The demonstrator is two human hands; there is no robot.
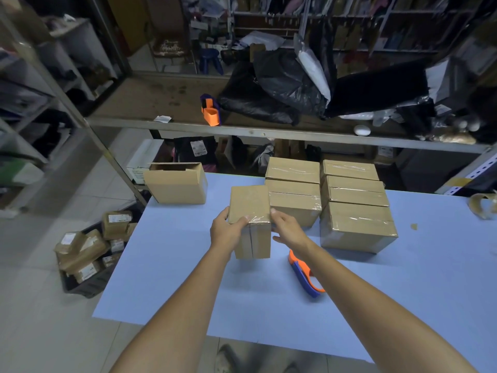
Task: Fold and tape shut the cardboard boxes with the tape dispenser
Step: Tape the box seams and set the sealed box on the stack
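My left hand point(228, 229) clamps the tape-glossed rectangular cardboard box point(250, 203); my right hand point(291, 228), fingers loose, touches its right edge. The curved plastic tape dispenser point(304, 275) lies just right of it.

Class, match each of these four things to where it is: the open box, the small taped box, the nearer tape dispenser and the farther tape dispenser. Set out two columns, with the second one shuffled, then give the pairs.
Things
1. open box
2. small taped box
3. nearer tape dispenser
4. farther tape dispenser

Places
A. on the shelf behind the table
B. gripped by the left hand
C. back left corner of the blue table
D. lying on the table beside the right forearm

Pairs: 1-C, 2-B, 3-D, 4-A
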